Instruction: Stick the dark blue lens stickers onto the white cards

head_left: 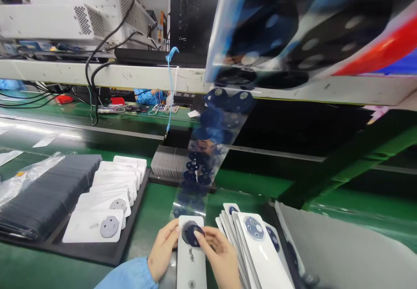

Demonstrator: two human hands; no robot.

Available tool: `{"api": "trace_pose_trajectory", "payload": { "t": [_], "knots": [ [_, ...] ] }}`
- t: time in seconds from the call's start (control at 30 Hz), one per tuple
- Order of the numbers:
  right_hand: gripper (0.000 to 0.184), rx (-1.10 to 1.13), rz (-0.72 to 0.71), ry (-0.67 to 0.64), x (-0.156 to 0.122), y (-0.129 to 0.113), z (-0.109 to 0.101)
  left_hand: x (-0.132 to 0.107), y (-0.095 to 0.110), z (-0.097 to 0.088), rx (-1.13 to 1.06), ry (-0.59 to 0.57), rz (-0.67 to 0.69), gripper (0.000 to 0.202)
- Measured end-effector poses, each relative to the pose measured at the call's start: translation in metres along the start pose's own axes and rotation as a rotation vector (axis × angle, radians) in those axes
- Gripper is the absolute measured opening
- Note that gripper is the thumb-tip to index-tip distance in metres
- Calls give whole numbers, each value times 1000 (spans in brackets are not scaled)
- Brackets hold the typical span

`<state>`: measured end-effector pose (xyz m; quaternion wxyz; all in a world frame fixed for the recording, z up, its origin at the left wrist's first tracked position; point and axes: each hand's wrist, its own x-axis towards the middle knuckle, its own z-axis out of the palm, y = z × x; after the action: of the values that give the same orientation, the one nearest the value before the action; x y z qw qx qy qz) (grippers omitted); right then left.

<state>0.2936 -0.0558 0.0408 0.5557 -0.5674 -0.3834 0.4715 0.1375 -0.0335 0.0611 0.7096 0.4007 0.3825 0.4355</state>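
A white phone back cover point(191, 261) lies upright in front of me at the bottom middle. My left hand point(163, 250) grips its left edge with curled fingers. My right hand point(220, 256) presses a fingertip on the dark round camera ring point(192, 233) at the cover's top. A clear film strip point(208, 150) carrying several dark blue rings hangs down from above to just behind the cover. To the right leans a fanned stack of white covers point(257, 245) with rings fitted.
A black tray point(107, 250) at left holds rows of white covers point(110, 193) and dark covers point(48, 193). A small rack of grey plates point(169, 163) stands behind. A blue coiled cord point(170, 89) hangs from the shelf point(97, 74). Another person in blue works far behind.
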Motion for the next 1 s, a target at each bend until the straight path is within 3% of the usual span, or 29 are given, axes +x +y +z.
{"api": "trace_pose_trajectory", "payload": {
  "t": [0.5, 1.0],
  "knots": [
    [35, -110, -60, 14, -1, -3, -1, 0, 1, 2, 61, -110, 31, 41],
    [31, -138, -112, 18, -1, -3, -2, 1, 2, 1, 104, -101, 8, 46]
  ]
}}
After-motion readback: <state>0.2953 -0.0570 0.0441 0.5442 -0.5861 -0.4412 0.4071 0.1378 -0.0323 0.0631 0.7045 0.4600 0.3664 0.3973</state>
